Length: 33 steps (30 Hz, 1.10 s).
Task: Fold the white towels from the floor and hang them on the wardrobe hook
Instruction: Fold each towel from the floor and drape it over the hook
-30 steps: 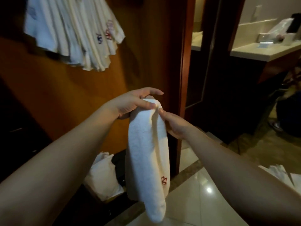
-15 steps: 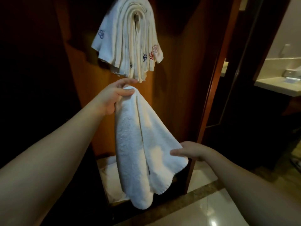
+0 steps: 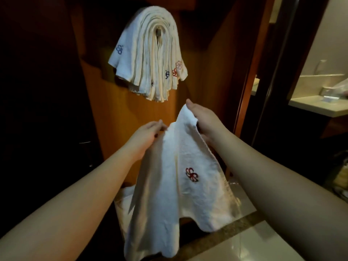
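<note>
Overall, item one: the wardrobe panel (image 3: 116, 129), orange-brown wood, fills the back of the view, dark at the left. Item two: a white towel (image 3: 180, 189), held up in front of the panel, draping down toward the glossy floor (image 3: 263, 242); a red embroidered emblem (image 3: 191, 174) shows on its facing side. Item three: a bundle of hung towels (image 3: 150, 57), folded over the wardrobe hook (image 3: 158, 32) above the hands, with blue and red emblems at their lower corners. Item four: more white cloth (image 3: 124, 200) low behind the held towel, near the floor. Item five: the right hand (image 3: 205, 119), thumb and fingers clamped on the towel's top edge, the higher of the two. Item six: the left hand (image 3: 145, 134), fingers together pinching the same edge just beside it. Item seven: a pale counter (image 3: 320, 108) at far right.
</note>
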{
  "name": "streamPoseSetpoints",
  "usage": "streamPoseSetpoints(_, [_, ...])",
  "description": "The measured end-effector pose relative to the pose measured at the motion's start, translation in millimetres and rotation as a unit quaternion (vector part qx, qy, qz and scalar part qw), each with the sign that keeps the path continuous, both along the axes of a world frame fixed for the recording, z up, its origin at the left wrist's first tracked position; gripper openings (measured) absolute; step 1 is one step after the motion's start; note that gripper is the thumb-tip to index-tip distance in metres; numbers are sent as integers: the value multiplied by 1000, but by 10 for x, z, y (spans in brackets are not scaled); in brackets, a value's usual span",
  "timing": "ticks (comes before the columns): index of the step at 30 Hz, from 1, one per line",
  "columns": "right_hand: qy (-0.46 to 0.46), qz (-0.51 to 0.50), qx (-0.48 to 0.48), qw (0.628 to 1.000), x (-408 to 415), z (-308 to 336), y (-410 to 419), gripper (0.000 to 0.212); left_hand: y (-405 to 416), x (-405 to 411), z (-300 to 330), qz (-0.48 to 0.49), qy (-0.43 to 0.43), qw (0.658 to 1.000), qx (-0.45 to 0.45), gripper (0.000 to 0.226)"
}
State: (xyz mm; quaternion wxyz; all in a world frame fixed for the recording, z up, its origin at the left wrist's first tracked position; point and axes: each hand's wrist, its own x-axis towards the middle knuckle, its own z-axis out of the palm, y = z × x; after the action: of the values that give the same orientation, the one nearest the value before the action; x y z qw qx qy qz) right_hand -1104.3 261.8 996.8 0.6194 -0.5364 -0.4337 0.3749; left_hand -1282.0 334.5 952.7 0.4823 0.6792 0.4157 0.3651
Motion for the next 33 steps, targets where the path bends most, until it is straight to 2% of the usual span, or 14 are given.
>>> streamPoseSetpoints(2, [-3,-30,27,999,-52,129,49,59,-191,47,62,-31,-6,999,43,62])
streamPoseSetpoints(3, [6,-42,37,998,-64,170,72,56,-278,66,94,-54,-35,996,59,73])
streamPoseSetpoints(4, [26,-43,48,998,-74,200,97,45,-366,81,125,-78,-76,992,69,73])
streamPoseSetpoints(6, [61,-11,60,996,-141,250,110,26,-497,120,176,-95,-126,984,85,49])
streamPoseSetpoints(8, [70,5,70,995,-174,286,113,21,-571,171,218,-76,-93,985,122,33])
streamPoseSetpoints(11, [45,7,82,996,-179,365,81,17,-601,210,238,-11,0,990,139,29])
streamPoseSetpoints(14, [16,-30,94,995,-128,463,22,16,-505,186,190,66,40,987,140,20])
streamPoseSetpoints(17, [-17,-102,105,989,-52,548,-36,17,-376,113,106,113,141,958,223,16])
streamPoseSetpoints(19, [-6,-167,106,980,11,596,-74,24,-293,25,79,138,170,942,253,16])
streamPoseSetpoints(22, [7,-213,127,969,116,657,-136,33,-147,-53,122,149,120,949,250,15])
streamPoseSetpoints(26, [26,-200,150,968,208,681,-185,42,-111,-59,205,106,19,967,232,21])
streamPoseSetpoints(29, [60,-152,163,973,307,647,-243,20,-124,-105,335,48,-86,982,164,17])
streamPoseSetpoints(31, [17,-123,167,978,397,619,-284,14,-134,-134,445,-13,-144,983,110,11])
streamPoseSetpoints(33, [-67,-84,159,981,483,586,-312,23,-121,-150,531,-57,-148,981,112,12])
